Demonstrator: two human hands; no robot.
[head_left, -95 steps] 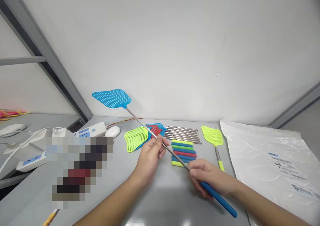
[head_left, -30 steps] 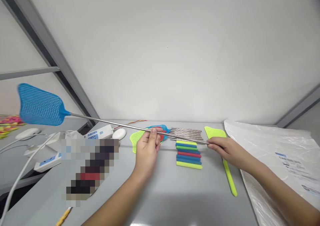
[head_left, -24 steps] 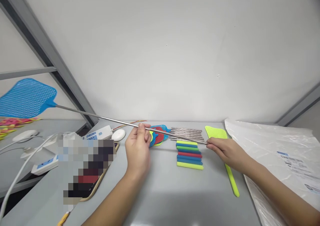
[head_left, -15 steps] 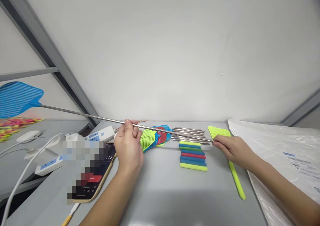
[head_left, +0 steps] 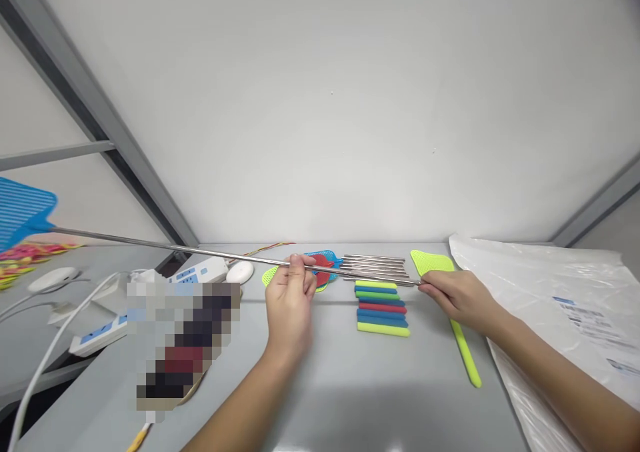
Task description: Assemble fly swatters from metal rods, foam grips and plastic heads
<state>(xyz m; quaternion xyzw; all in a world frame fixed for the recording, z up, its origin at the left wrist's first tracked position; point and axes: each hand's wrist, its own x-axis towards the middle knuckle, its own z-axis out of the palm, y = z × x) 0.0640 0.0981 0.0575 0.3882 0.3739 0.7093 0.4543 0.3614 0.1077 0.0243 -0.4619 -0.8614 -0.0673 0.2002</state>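
A fly swatter with a blue slatted head (head_left: 25, 205) and a long thin metal rod (head_left: 200, 250) stretches across the view, tilted slightly down to the right. My left hand (head_left: 293, 299) is closed around the rod near its middle. At the rod's right end, my right hand (head_left: 455, 295) pinches the tip. Below the rod lies a row of coloured handle sleeves (head_left: 383, 309) in yellow, blue, green and red. Behind it are several metal rods (head_left: 375, 264) and a pile of swatter heads (head_left: 327, 262), partly hidden by my left hand.
A yellow fly swatter (head_left: 465, 352) lies by my right hand, beside a white plastic bag (head_left: 575, 305). On the left are a pixelated phone (head_left: 195, 345), power strips (head_left: 200, 270) with white cables and a round white object (head_left: 240, 272). Colourful strands (head_left: 30, 259) lie farther left.
My left hand has moved right along the rod, nearer my right hand. The blue head has shifted left and slightly down, partly leaving view. My right hand still pinches the rod's end.
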